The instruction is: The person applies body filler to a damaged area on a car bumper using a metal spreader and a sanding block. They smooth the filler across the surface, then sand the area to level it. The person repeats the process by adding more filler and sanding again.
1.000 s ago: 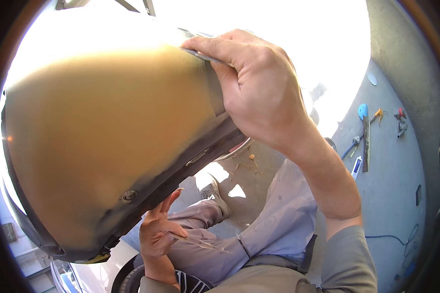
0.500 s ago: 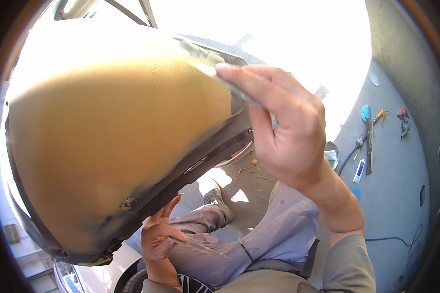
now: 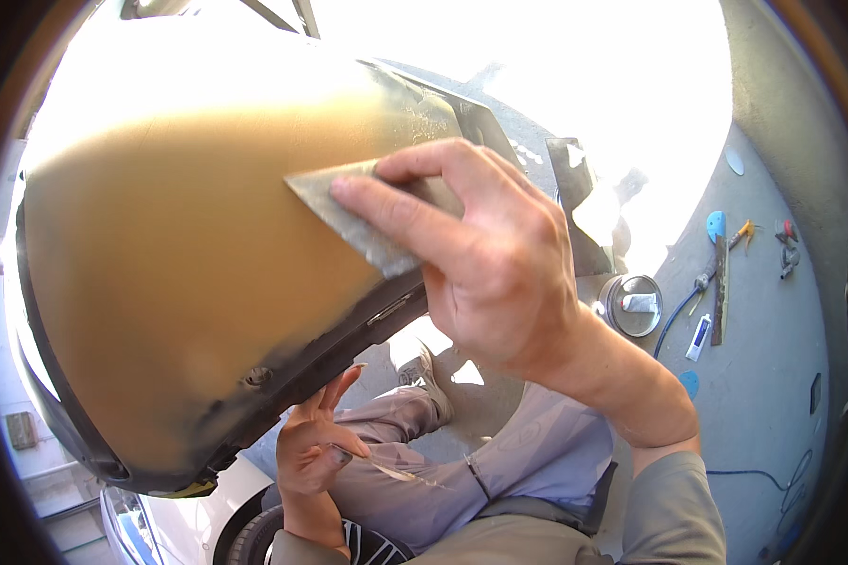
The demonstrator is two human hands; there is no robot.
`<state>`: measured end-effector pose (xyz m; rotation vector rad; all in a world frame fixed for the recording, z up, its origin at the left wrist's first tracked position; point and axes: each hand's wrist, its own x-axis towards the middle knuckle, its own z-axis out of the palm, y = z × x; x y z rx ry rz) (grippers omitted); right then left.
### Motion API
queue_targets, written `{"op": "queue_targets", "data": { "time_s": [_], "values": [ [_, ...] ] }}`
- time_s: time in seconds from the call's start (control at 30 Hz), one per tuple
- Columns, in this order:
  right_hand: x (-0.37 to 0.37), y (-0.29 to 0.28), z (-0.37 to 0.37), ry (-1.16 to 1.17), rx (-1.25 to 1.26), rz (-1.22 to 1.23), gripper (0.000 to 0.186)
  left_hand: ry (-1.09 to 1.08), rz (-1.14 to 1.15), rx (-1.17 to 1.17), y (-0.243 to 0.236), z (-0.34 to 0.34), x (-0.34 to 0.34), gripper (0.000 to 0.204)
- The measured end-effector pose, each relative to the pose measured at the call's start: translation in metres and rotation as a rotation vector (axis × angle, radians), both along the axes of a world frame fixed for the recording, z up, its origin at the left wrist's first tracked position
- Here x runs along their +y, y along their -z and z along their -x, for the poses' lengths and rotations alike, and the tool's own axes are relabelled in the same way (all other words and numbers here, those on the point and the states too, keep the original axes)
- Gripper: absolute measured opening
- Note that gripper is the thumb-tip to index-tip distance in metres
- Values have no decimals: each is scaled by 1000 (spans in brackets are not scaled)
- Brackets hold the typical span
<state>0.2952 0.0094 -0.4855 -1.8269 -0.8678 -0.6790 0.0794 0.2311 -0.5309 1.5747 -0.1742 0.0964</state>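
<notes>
A large curved car bumper (image 3: 179, 273), tan fading to dark grey at its edges, fills the upper left. My right hand (image 3: 490, 254) pinches a flat grey filler spreader (image 3: 334, 202) between fingers and thumb, over the bumper's right part. The spreader's pointed corner lies against the tan surface, or very near it. Below the bumper's lower edge, my left hand (image 3: 316, 443) holds a thin blade (image 3: 396, 468) seen nearly edge-on, with pale paste on it. Its fingertips reach up to the dark rim; whether they press on it I cannot tell.
Right of my knee stands a round can (image 3: 631, 306) with a tube inside. Farther right on the floor lie a blue-white tube (image 3: 698, 337), a dark strip (image 3: 721, 292), an orange-handled air gun (image 3: 744, 232) with hose and a blue disc (image 3: 716, 226). A white car (image 3: 193, 508) sits lower left.
My right hand has moved left and down across the bumper, and the spreader has turned from edge-on to showing its flat face. My left hand has barely moved.
</notes>
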Motion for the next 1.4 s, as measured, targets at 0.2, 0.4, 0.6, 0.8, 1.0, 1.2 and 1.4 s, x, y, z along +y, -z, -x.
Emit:
{"op": "queue_targets", "data": {
  "time_s": [0.2, 0.4, 0.6, 0.8, 1.0, 1.2, 1.4],
  "values": [
    [-7, 32, 51, -24, -87, 84, 40, -39, -30, 42, 0, 3, -4, 31],
    [-66, 17, 37, -173, 123, -21, 40, -20, 169, 291, -1, 1, -42, 23],
    [-112, 3, 102, -282, 85, 5, 38, -162, 785, 793, 14, -10, -114, 30],
    [-109, 25, 164, -380, -202, 43, 37, 69, 775, 786, -9, -22, -143, 30],
    [-133, 40, 149, -272, -240, 140, 37, -4, 819, 662, -21, -18, -151, 32],
    [-163, 53, 84, -101, -99, 519, 37, -101, 784, 426, 2, 3, -124, 32],
    [-106, 31, -31, 27, 72, 120, 41, -145, 123, 162, 30, 3, -95, 32]
  ]
}}
